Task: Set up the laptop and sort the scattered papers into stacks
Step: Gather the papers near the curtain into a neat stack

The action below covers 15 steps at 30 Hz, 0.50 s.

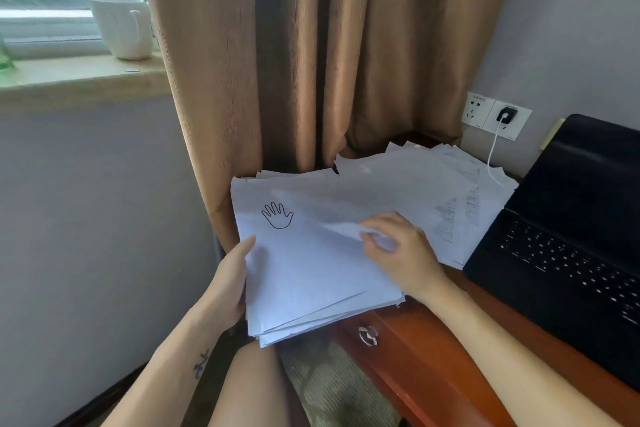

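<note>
1. Your left hand [230, 282] gripped the left edge of a stack of papers [311, 274], thumb up along the edge and fingers curled out of sight beneath it
2. The stack hung partly past the near left corner of the desk [433, 350], with its lower sheets fanned out unevenly
3. The top page carried a black outline drawing of a hand [277, 215] near its upper left corner
4. Your right hand [398, 250] lay over the right side of the stack, its fingers closed in a pinch on a loose sheet [343, 229]; that sheet was blurred, so you could not read how far it was lifted
5. More scattered papers [415, 177] lay spread over the back of the desk, overlapping one another, between the stack and the laptop [571, 236]
6. The laptop sat open at the right of the desk, its screen dark and its keyboard facing you, its left edge just beside the papers
7. A white cable [493, 152] ran from a plug [506, 114] in the wall outlet [497, 114] down over the papers
8. A drawer handle [367, 335] showed on the desk front below the stack
9. Brown curtains [311, 45] hung behind the desk, and a white mug [121, 26] stood on the window sill [79, 80] at the upper left
</note>
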Motion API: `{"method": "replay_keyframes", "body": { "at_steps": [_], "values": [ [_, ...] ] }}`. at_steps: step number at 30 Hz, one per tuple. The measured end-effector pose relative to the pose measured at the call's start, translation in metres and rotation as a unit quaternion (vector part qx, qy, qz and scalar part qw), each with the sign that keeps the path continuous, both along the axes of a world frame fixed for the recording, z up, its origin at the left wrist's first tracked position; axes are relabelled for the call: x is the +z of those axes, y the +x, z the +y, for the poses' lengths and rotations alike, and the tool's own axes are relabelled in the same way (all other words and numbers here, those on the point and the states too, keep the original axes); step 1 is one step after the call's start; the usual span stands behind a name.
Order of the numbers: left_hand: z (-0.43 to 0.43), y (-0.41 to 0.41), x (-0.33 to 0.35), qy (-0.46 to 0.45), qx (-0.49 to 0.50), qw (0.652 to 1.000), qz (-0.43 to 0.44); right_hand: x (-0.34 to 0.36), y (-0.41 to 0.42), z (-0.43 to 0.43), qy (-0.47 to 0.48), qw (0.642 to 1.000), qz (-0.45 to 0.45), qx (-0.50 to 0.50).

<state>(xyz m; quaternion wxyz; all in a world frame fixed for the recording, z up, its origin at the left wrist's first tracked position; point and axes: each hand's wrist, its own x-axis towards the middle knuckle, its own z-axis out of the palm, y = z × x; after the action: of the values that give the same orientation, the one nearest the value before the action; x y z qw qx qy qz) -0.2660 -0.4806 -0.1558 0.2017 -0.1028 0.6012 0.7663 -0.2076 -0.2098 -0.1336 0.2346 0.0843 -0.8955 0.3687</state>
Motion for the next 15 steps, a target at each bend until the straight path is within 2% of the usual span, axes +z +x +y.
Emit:
{"method": "replay_keyframes", "body": {
  "at_steps": [3,6,8,10,13,15],
  "values": [
    [-0.004,-0.005,-0.001,0.041,-0.014,0.999,0.0,-0.013,0.034,0.0,0.141,0.988,0.057,0.038],
    [-0.004,-0.003,0.003,0.021,-0.042,0.999,0.004,-0.018,0.058,0.008,0.146,0.989,0.018,-0.002],
    [0.0,-0.001,0.004,-0.034,-0.069,0.997,0.03,-0.017,0.07,0.014,0.066,0.995,-0.069,-0.014],
    [0.003,0.001,0.005,-0.096,-0.074,0.991,0.052,-0.014,0.076,0.017,-0.068,0.987,-0.142,0.012],
    [0.002,0.004,0.007,-0.121,-0.08,0.988,0.061,-0.009,0.071,0.019,-0.262,0.949,-0.173,0.029],
    [0.001,0.004,0.008,-0.128,-0.08,0.986,0.066,-0.002,0.06,0.015,-0.308,0.932,-0.189,-0.011]
  ]
}}
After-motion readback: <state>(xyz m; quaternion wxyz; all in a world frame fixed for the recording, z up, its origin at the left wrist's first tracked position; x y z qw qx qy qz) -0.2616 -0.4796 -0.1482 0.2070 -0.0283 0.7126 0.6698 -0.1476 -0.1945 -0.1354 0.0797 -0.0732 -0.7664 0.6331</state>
